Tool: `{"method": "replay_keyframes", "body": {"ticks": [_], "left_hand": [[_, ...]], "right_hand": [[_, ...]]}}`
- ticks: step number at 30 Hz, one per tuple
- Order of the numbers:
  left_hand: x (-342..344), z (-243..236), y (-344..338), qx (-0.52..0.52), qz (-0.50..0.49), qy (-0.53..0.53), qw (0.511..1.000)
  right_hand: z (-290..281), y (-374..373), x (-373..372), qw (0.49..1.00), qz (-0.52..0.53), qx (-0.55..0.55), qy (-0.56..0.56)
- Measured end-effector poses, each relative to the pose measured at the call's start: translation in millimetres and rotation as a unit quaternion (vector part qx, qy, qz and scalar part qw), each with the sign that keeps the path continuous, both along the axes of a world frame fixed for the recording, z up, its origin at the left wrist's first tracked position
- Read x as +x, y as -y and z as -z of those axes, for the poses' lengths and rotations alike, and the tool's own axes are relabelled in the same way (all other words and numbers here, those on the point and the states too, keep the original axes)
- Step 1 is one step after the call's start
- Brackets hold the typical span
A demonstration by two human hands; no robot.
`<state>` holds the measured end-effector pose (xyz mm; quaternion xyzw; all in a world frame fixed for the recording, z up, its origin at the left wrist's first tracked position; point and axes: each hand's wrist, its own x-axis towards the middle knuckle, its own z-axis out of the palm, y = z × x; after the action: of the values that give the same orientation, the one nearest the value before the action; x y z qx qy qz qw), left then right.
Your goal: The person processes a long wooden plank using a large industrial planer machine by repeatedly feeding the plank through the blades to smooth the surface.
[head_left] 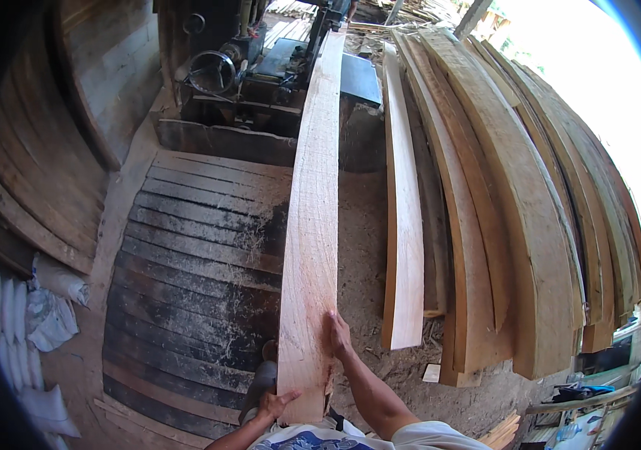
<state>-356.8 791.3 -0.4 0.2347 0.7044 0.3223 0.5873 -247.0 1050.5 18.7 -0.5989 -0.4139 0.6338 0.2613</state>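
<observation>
One long, grained plank [310, 225] — hands [341, 336] at edges

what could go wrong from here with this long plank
The long, pale wooden plank runs up to the dark metal machine, while the bare left hand and bare right hand touch opposite edges near its close end; uneven pressure could swing it off line. With no gloves on, splinters from those edges are possible too. Pale sawdust lies scattered over the dark slatted wooden floor, which may make footing slippery.
</observation>
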Motion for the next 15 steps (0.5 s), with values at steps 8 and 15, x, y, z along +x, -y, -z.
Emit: {"method": "replay_keyframes", "body": {"ticks": [8,15], "left_hand": [[-59,2,-148,0.021,-0.032,0.023,0.999],[-117,-27,-289,0.04,-0.077,0.054,0.995]], "right_hand": [[20,-148,-57,0.999,-0.002,0.01,-0.04],[22,-278,-108,1.0,-0.007,0.022,-0.018]]}}
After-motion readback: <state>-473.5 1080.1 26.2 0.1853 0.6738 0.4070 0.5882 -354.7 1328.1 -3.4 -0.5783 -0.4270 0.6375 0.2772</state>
